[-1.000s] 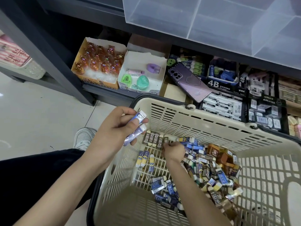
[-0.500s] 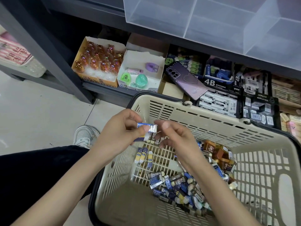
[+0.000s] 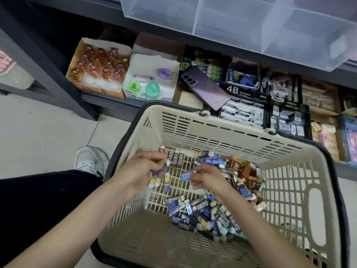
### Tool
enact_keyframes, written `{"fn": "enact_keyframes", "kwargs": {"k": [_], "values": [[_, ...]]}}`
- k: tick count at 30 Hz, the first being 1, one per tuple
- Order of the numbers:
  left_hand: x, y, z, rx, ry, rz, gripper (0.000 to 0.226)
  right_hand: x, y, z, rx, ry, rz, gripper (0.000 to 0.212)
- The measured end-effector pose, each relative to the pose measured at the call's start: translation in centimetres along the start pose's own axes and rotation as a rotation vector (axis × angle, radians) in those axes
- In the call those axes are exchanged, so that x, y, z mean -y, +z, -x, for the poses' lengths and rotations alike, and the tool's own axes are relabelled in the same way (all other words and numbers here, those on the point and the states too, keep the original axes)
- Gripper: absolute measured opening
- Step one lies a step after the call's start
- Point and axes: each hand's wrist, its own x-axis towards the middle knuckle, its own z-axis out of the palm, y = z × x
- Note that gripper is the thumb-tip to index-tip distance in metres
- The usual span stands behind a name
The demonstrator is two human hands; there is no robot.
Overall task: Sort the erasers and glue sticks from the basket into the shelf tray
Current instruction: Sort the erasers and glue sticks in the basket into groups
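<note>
A beige slotted basket (image 3: pixel 228 130) stands on the floor with a heap of wrapped erasers (image 3: pixel 208 211) in it, blue, dark 2B and brown ones. A row of 2B erasers (image 3: pixel 174 156) leans against its far wall. My left hand (image 3: pixel 139 173) is inside the basket and grips blue-wrapped erasers (image 3: pixel 161 168). My right hand (image 3: pixel 209 177) pinches one blue eraser (image 3: pixel 186 176) just to the right of them. The clear shelf tray (image 3: pixel 241 18) with dividers sits above, at the top of the view.
The lower shelf holds an orange box of shiny trinkets (image 3: pixel 98 66), a white box with sharpeners (image 3: pixel 152 80), a purple phone (image 3: pixel 205 88) and black 4B eraser boxes (image 3: pixel 243 111). My shoe (image 3: pixel 90 159) and dark trouser leg lie left of the basket on the tiled floor.
Both hands have come down from above the basket rim into the basket. My right hand, which met the left half a second ago, now pinches a separate blue eraser.
</note>
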Motion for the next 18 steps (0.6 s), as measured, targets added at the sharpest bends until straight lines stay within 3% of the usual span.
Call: {"fn": "enact_keyframes", "kwargs": {"k": [3, 6, 11, 18], "values": [[0.6, -0.1, -0.4, -0.064, -0.005, 0.005, 0.030, -1.3, 2.6, -2.2, 0.102, 0.078, 0.130, 0.022], [0.9, -0.2, -0.7, -0.085, 0.040, -0.006, 0.029, -2.7, 4.5, -4.4, 0.098, 0.128, 0.173, 0.031], [1.0, -0.6, -0.9, -0.081, 0.096, -0.050, 0.030, -3.6, 6.3, -5.9, 0.086, 0.122, 0.005, 0.044], [1.4, -0.7, -0.8, -0.088, 0.185, -0.267, 0.032, -1.4, 3.0, -3.5, 0.052, 0.088, -0.037, 0.016]]}}
